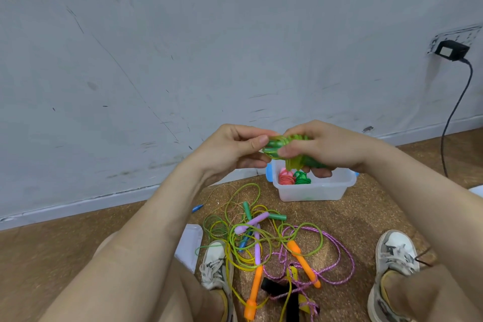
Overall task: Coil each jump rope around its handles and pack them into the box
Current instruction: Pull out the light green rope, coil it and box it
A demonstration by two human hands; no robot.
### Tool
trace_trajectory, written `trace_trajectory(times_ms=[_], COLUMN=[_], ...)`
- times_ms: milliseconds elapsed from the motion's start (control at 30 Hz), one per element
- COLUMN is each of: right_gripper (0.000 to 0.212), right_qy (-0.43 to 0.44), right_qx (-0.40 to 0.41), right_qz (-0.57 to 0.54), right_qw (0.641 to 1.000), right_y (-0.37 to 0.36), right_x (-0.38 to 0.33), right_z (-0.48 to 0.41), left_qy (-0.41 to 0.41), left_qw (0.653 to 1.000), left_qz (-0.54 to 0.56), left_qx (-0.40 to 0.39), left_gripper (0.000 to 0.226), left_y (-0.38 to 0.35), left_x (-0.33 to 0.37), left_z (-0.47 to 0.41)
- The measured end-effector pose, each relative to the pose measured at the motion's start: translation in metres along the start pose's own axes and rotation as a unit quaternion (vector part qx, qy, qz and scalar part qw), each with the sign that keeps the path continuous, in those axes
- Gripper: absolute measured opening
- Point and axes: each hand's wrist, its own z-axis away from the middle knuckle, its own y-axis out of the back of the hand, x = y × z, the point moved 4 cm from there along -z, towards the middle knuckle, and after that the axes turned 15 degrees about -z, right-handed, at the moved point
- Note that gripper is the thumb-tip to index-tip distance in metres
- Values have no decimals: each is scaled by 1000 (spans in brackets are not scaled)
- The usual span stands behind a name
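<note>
Where a scuffed grey wall (183, 47) meets a brown floor (366, 204), a seated person holds both arms forward at mid-frame.

Left grip (235, 148): fingers curled, thumb pressed onto the coils at one end of a green jump rope (274, 145).

Right grip (321, 148): fingers wrapped round the other end of the same bundle, thumb pinching the yellow-green cord against it.

Bundle: held in the air between the two grips, touching both, in front of the box. Its handles are mostly covered by fingers and hard to make out.

Loose tangle (261, 238): uncoiled ropes on the floor between two shoes (396, 251), well apart from the grips. Orange, purple, green and blue handles show. The cords overlap too much to separate the ropes.

Box (313, 192): translucent plastic, open, on the floor by the wall, far rim hidden behind the right grip.

Contents: one pink coil (285, 178) and one green coil (302, 178), side by side.

Plastic lid (190, 243): flat on the floor, partly hidden by the left forearm.
</note>
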Motion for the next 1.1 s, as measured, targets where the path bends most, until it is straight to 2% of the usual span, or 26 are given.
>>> trace_trajectory(times_ms=[167, 300, 433, 600, 667, 733, 833, 933, 1100], right_gripper=[21, 22, 19, 21, 23, 27, 27, 29, 39], right_qy=[1, 3, -4, -4, -3, -20, -54, -85, -122], right_qx=[-19, -41, -53, -34, -26, -38, -67, -92, -103], right_qz=[-44, 12, 129, 245, 307, 339, 307, 216, 196], right_qw=[999, 999, 990, 969, 951, 940, 948, 968, 968], right_y=[0, -4, -7, -9, -10, -12, -9, -2, -1], right_x=[-2, -4, -10, -15, -17, -18, -17, -10, -6], right_z=[2, 5, 10, 15, 15, 15, 18, 18, 19], left_qy=[6, 63, 67, 52, 2, -71, -128, -133, -125], left_qw=[997, 995, 994, 983, 964, 925, 919, 920, 909], left_qz=[73, 59, -62, -164, -264, -373, -372, -365, -398], left_qx=[19, -39, -59, -64, -40, -12, -37, -46, -20], left_gripper=[19, 18, 26, 24, 26, 31, 31, 35, 31], left_y=[1, 1, 2, -5, -6, -11, -21, -24, -23], left_x=[-2, -6, -6, 0, 5, 13, 21, 25, 35], left_z=[1, 3, 3, 1, -1, -1, 4, 8, 16])
